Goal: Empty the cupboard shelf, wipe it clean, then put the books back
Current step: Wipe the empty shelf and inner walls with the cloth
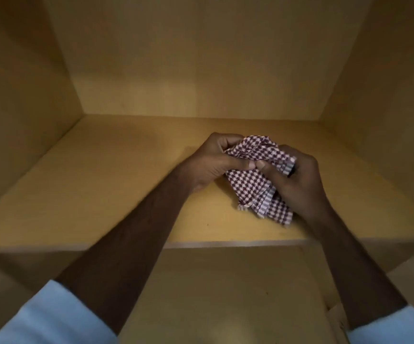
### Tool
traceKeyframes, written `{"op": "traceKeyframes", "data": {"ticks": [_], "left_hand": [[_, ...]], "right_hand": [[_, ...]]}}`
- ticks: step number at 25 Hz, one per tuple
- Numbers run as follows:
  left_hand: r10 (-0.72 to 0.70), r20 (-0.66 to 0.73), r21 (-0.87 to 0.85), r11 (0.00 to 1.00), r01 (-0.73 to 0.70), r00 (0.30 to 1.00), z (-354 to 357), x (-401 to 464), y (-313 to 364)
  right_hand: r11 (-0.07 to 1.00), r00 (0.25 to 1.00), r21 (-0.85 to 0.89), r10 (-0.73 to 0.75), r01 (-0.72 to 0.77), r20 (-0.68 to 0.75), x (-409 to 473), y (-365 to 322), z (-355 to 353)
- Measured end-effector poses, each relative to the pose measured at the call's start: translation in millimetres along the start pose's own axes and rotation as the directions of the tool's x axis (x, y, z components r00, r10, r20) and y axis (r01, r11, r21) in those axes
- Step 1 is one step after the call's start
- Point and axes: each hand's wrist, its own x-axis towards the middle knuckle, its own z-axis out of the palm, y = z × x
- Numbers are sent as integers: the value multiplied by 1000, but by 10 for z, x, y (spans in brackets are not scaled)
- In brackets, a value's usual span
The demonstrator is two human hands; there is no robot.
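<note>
cupboard shelf [106,194]: pale yellow wood, bare, level | cloth [258,175]: maroon-and-white check, striped hem, bunched, lower end touching the shelf right of centre, near its front edge

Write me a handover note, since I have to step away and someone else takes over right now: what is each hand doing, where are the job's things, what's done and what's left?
Left hand: grips the checkered cloth from the left.
Right hand: grips the same cloth from the right, thumbs almost meeting on it.
Cloth: bunched between both hands, its lower end trailing down to the shelf, right of middle.
Done: no books on the visible shelf, so it looks emptied.
Left: wipe the shelf (how much is already wiped cannot be told), then put the books back. The books are out of view.
</note>
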Motion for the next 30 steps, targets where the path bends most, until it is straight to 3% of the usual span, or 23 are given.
{"op": "traceKeyframes", "data": {"ticks": [2,4,6,8,11,13,16,18,20,23,30], "left_hand": [[57,-230,21,998,-54,972,-159,-284,34],[118,-470,52,993,-107,874,-312,-700,64],[195,-665,161,980,-116,721,-435,-1226,48],[285,-797,327,945,-15,532,-464,-1911,16],[320,-899,381,908,176,298,-182,-2929,-127],[324,-940,341,898,278,106,125,-3590,-229],[312,-932,218,889,402,-184,554,-4446,-435],[239,-892,41,888,459,-384,901,-4978,-678],[123,-847,-141,885,443,-517,1234,-5446,-1007],[-39,-832,-316,853,416,-553,1659,-5997,-1454],[-123,-737,-401,872,283,-664,2007,-7196,-1702]], "right_hand": [[998,998,5,-57,57,18,52,-165,232],[992,989,25,-121,120,85,88,-345,544],[985,962,37,-171,167,213,60,-529,914],[966,891,108,-258,234,373,-127,-767,1335],[887,725,221,-460,406,513,-593,-1094,1836],[833,580,318,-546,453,604,-1031,-1308,2160],[826,406,411,-552,386,729,-1763,-1501,2544],[853,316,434,-513,289,798,-2327,-1529,2763],[882,216,415,-460,224,861,-2886,-1512,2946],[900,27,394,-406,186,914,-3713,-1517,3084],[953,-124,296,-287,66,950,-5125,-1951,3317]]}}
